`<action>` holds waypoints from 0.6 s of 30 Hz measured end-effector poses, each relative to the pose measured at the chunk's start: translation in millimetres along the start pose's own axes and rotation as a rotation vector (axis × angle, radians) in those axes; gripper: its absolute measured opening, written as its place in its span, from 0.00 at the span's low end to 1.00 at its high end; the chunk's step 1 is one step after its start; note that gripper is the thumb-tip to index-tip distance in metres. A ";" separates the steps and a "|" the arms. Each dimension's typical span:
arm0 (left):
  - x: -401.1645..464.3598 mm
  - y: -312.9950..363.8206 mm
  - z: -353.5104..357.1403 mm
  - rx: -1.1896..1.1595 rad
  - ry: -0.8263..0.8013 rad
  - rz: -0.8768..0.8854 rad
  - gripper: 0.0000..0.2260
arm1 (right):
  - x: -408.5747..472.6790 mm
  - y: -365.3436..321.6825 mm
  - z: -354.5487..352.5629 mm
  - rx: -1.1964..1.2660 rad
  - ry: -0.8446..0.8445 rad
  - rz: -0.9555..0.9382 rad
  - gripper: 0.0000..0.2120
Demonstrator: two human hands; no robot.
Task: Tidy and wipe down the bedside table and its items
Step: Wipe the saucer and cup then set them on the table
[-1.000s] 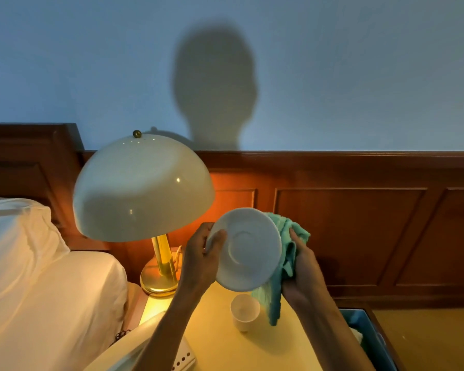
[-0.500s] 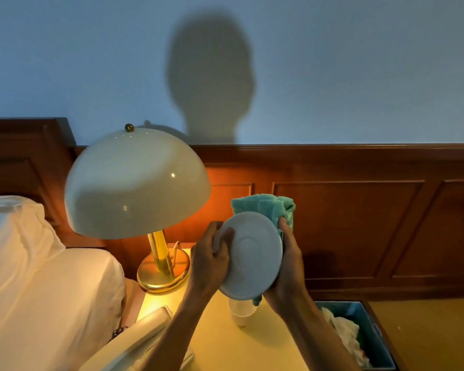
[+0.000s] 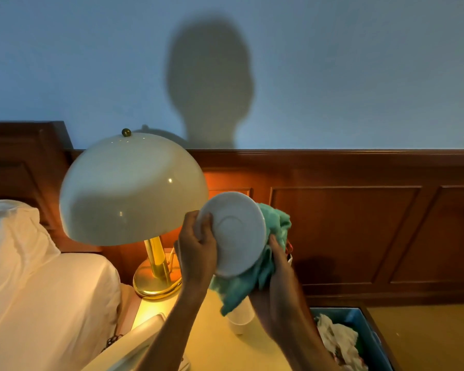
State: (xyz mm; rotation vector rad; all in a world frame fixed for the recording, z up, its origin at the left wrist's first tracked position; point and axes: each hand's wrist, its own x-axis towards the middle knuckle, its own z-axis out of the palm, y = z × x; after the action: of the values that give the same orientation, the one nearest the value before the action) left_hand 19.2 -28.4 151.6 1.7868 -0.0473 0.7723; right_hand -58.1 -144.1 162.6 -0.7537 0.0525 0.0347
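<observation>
The bedside table [image 3: 172, 309] is seen at the lower centre of the frame, lit yellow by the lamp [image 3: 133, 188] that stands on its back left corner, with bedding [image 3: 38, 277] at the far left and what looks like a telephone [image 3: 134, 344] at the bottom edge. Just right of the lamp shade, the saucer [image 3: 235, 232] is held up on edge above the table. Its left rim is pinched by the left hand [image 3: 197, 250], thumb on the near face and fingers curled behind. To its right, the green cloth [image 3: 255, 274] is bunched in the curled fingers of the right hand [image 3: 276, 279] and pressed against the saucer's back and lower rim. Below the cloth a white cup [image 3: 240, 321] stands on the table, partly hidden. At the lower right a bin [image 3: 359, 317] with crumpled waste is seen. The wipe is probably best done with the rim kept firmly pinched, the cloth swept round the whole back, and the saucer kept clear of the shade.
</observation>
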 end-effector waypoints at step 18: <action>20.8 -7.2 -7.6 0.115 0.013 0.284 0.13 | 12.6 -21.6 -8.1 -0.237 -0.054 0.199 0.21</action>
State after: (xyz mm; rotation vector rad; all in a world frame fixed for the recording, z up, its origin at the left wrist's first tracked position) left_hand 34.8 -12.1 157.6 1.9075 -0.2571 1.0058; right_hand -44.8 -165.3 170.6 -0.9816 0.0729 0.2542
